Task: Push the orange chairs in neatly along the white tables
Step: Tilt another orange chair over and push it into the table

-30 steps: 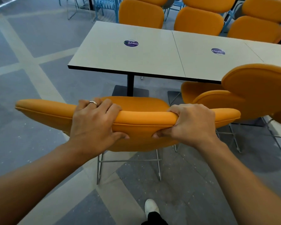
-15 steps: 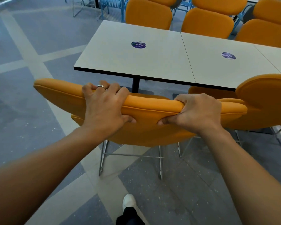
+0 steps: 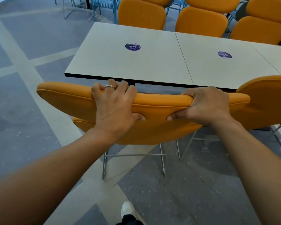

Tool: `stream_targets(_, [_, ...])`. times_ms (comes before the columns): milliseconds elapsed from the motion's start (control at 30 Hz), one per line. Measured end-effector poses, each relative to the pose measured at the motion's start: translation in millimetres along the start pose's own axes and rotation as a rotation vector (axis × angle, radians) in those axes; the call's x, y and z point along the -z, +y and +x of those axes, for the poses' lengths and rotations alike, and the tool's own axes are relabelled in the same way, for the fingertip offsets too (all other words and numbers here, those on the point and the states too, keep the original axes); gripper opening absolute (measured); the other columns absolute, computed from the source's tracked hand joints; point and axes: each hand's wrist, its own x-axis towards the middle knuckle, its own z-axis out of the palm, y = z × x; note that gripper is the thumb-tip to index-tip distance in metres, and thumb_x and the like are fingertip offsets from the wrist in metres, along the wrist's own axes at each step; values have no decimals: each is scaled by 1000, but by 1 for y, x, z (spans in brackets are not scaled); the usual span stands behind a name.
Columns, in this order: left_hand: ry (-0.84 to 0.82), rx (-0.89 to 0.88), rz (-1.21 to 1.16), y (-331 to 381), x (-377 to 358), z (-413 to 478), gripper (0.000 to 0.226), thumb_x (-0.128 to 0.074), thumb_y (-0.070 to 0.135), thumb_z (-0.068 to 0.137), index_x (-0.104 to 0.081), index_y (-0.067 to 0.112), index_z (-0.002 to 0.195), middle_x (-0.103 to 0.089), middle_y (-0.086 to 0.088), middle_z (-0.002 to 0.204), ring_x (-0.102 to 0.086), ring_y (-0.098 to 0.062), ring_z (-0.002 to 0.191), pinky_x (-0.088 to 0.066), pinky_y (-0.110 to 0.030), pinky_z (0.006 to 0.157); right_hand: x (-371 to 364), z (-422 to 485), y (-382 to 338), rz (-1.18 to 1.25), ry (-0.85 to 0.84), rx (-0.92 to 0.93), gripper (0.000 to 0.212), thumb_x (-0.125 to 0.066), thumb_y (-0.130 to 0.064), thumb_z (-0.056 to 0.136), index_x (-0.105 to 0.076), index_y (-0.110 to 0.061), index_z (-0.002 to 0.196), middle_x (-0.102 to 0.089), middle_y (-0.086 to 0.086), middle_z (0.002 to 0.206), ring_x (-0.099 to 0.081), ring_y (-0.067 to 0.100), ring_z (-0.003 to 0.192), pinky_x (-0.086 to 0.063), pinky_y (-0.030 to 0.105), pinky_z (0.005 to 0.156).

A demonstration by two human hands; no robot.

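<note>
I have both hands on the top edge of the orange chair (image 3: 161, 108), gripping its backrest. My left hand (image 3: 115, 109) wraps over the padded rim with the fingers curled onto the far side and the thumb pressed into the near face; my right hand (image 3: 206, 108) does the same further along, thumb tucked under the seam. Both sets of fingers are closed tight on the backrest, and the thumbs point toward each other with a short bare stretch of rim between them.

The backrest runs long from left to right, roughly parallel to the near edge of the white table (image 3: 136, 65), which lies straight ahead of my knuckles. The rim already sits just below that near edge, close to the table's near left corner, and my left fingertips seem almost level with it. The chair's left end looks a little nearer to me than its right, so I judge the left hand must push slightly more to square it up.

A second orange chair (image 3: 269, 101) stands just beside my right hand, overlapping the backrest's right end in this view; I cannot tell whether they touch.
</note>
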Motion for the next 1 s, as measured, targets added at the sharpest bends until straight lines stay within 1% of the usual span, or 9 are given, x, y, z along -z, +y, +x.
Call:
stream_targets(100, [5, -3, 8, 4, -1, 0, 66, -67, 73, 62, -55, 24, 104, -62, -4, 105, -53, -30, 99, -24, -45, 85, 0, -2, 4, 19, -12, 16, 78, -51, -103, 38, -66, -39, 80, -61, -17, 64, -57, 9, 65, -40, 25, 59])
stream_targets(200, [-15, 9, 11, 7, 2, -6, 68, -67, 74, 62, -55, 24, 106, -62, -4, 106, -53, -31, 101, -25, -46, 86, 0, -11, 4, 23, -11, 22, 78, -52, -102, 39, -67, -39, 82, -62, -17, 66, -57, 8, 67, -38, 23, 58])
stream_targets(367, [-81, 41, -3, 21, 11, -21, 69, -72, 71, 58, -57, 26, 108, -63, -2, 109, -53, -30, 106, -26, -47, 89, 2, -31, 4, 13, -17, 61, 79, -51, -101, 47, -70, -37, 88, -65, -17, 77, -60, 9, 73, -46, 31, 65])
stream_targets(500, [-139, 97, -67, 28, 22, -24, 66, -71, 70, 62, -57, 25, 109, -61, 1, 111, -50, -26, 110, -24, -44, 94, 7, -32, 3, 24, -100, 83, 84, -44, -103, 47, -68, -39, 95, -65, -17, 85, -60, 10, 80, -50, 34, 70])
stream_targets(567, [-150, 114, -80, 32, 24, -27, 64, -71, 69, 65, -56, 26, 109, -60, 1, 112, -50, -24, 110, -25, -44, 96, 9, -32, 6, 17, -122, 96, 86, -43, -104, 46, -69, -40, 97, -64, -18, 86, -59, 10, 81, -49, 32, 68])
stream_targets(667, [-154, 143, -82, 36, 26, -33, 62, -69, 69, 67, -54, 27, 110, -60, 2, 113, -50, -24, 111, -26, -45, 98, 10, -31, 7, 4, -144, 115, 88, -41, -105, 45, -69, -40, 97, -62, -19, 86, -58, 9, 80, -44, 28, 63])
stream_targets(833, [-132, 140, -101, 30, 22, -29, 61, -67, 70, 68, -54, 28, 110, -60, 3, 114, -50, -24, 111, -25, -44, 96, 7, -26, 6, 11, -126, 109, 89, -41, -106, 46, -70, -40, 97, -63, -19, 84, -60, 9, 79, -47, 28, 63])
stream_targets(900, [-95, 108, -99, 25, 18, -26, 59, -66, 70, 69, -55, 27, 107, -61, 2, 111, -52, -24, 108, -24, -44, 93, 5, -22, 6, 10, -100, 105, 88, -41, -106, 45, -70, -40, 95, -63, -19, 81, -60, 9, 76, -43, 25, 60])
stream_targets(1000, [-63, 81, -70, 15, 14, -13, 58, -68, 70, 67, -56, 25, 102, -62, 1, 103, -53, -25, 102, -24, -44, 89, 5, -8, 2, -2, -81, 75, 85, -42, -107, 39, -68, -43, 88, -62, -19, 74, -57, 8, 71, -35, 23, 58])
